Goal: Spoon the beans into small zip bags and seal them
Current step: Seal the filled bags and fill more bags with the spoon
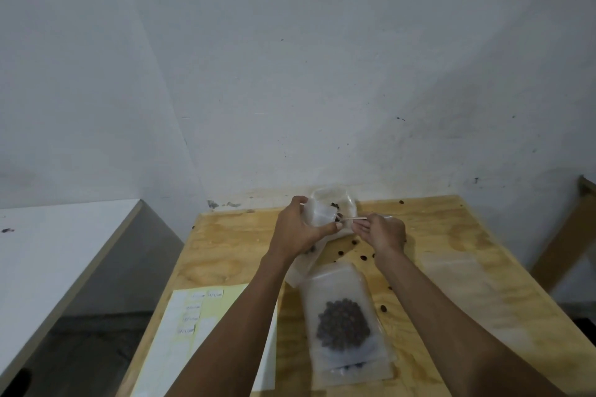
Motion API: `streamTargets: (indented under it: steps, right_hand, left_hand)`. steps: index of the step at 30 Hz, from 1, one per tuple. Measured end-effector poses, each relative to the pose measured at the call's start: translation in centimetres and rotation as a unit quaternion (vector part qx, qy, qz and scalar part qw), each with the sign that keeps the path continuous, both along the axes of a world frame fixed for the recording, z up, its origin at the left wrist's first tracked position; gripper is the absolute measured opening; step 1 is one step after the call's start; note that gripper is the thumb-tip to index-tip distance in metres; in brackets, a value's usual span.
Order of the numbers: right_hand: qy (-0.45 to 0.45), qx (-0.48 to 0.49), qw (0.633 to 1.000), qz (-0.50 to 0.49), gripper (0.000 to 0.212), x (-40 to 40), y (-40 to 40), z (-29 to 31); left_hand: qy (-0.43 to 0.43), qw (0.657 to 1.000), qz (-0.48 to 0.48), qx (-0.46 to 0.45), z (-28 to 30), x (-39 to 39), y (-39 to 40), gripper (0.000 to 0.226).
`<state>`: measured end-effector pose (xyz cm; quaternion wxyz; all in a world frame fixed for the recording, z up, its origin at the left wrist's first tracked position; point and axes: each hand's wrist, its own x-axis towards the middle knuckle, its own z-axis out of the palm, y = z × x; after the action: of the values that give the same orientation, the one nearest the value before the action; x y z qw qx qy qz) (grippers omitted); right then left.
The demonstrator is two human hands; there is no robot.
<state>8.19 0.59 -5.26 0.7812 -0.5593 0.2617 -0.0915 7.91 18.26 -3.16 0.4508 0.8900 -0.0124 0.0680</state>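
My left hand (pixel 298 229) grips a small clear zip bag (pixel 319 214) by its side, holding it up at the far edge of the wooden table (pixel 225 251). My right hand (pixel 382 230) pinches a thin pale spoon (pixel 353 219) whose tip carries a few dark beans at the bag's mouth. Just behind stands a translucent container (pixel 335 196) with a few beans inside. A filled zip bag (pixel 343 322) with a dark heap of beans lies flat near me, on top of another bag.
Loose beans (pixel 362 257) are scattered on the table around my right wrist. Empty clear bags (pixel 451 271) lie at the right. A yellow sheet with white labels (pixel 193 316) sits front left. A white surface (pixel 48 251) stands left of the table; a wall rises behind.
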Motion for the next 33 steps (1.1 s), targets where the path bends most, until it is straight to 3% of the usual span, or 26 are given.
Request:
streamTargets:
  steps: [7, 13, 17, 22, 26, 33]
  right_hand:
    - [-0.028, -0.010, 0.999, -0.022, 0.020, -0.2, -0.8, 2.5]
    - [-0.066, 0.003, 0.998, -0.024, 0.018, -0.8, -1.3, 5.6]
    - [-0.075, -0.030, 0.997, 0.010, 0.014, -1.5, -0.9, 6.2]
    - [-0.129, -0.170, 0.973, 0.093, 0.014, -2.5, -0.1, 5.4]
    - [-0.167, -0.168, 0.971, 0.018, 0.015, -2.4, 0.3, 4.8]
    - [-0.080, -0.126, 0.987, -0.054, 0.018, -1.4, 0.2, 1.7]
  left_hand:
    - [-0.035, 0.990, -0.005, 0.134, 0.2, -1.1, 0.5, 0.110]
    - [-0.043, 0.984, 0.007, 0.170, 0.2, -1.6, 0.4, 0.110]
    - [-0.054, 0.984, 0.018, 0.166, 0.6, -1.9, 0.0, 0.118]
    - [-0.066, 0.986, 0.018, 0.150, 0.7, -2.0, -0.4, 0.116]
    - [-0.075, 0.988, 0.025, 0.135, 0.9, -2.1, -0.3, 0.114]
    - [-0.049, 0.995, 0.011, 0.085, 0.9, -0.6, 0.0, 0.101]
